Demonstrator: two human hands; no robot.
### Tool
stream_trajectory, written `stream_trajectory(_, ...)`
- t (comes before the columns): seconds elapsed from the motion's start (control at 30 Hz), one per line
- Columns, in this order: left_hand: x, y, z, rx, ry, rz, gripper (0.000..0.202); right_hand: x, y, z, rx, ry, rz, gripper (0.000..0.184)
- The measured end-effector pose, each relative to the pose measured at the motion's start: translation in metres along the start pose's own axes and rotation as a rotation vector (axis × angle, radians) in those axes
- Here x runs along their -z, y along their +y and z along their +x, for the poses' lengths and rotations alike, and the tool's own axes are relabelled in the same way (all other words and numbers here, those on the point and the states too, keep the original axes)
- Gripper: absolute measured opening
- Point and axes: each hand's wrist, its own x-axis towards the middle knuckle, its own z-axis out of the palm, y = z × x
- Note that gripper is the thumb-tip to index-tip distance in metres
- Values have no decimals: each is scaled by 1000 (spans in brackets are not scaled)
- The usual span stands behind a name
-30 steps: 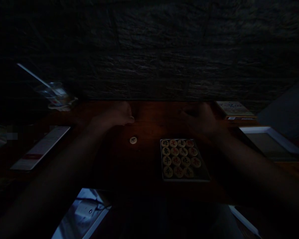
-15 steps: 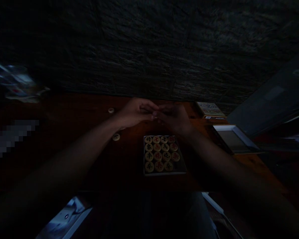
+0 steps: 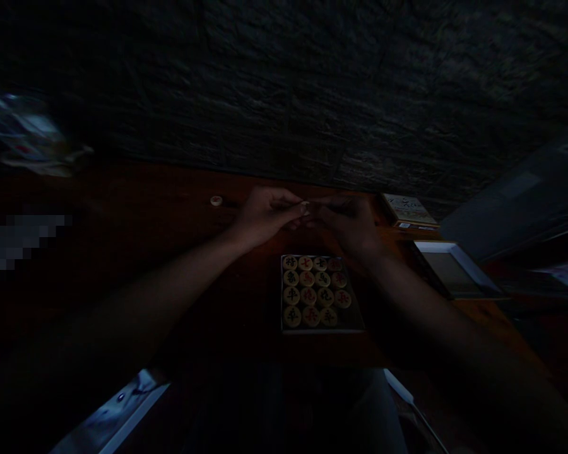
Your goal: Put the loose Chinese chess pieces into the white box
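Observation:
The scene is very dark. My left hand (image 3: 265,217) and my right hand (image 3: 348,224) meet above the far edge of a square tray (image 3: 357,321) that holds several round chess pieces with red and black characters. The fingertips of both hands pinch together around a small pale piece (image 3: 305,205) between them. One loose pale piece (image 3: 216,200) lies on the brown table (image 3: 137,208) to the left of my left hand.
A small printed box (image 3: 409,211) and a white-rimmed tray or lid (image 3: 457,272) sit at the right. A plastic cup on paper (image 3: 28,142) stands far left. A dark rough wall (image 3: 288,82) rises behind the table.
My hands came together from apart and now pinch a piece between them. The loose piece near the tray's left is no longer in sight. The view shifted slightly.

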Motion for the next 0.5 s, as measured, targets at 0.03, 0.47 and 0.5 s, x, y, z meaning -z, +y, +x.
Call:
stream_trajectory(0.03,0,0,-1,-6,-2,-1,18,0,1,0,-5,2,-14,41)
stream_trajectory(0.47,-5,4,-7,-69,58,0,26,1,0,1,-15,-42,-15,45)
stream_trajectory(0.5,-5,4,-7,-69,68,-10,25,1,0,1,-24,-44,-11,45)
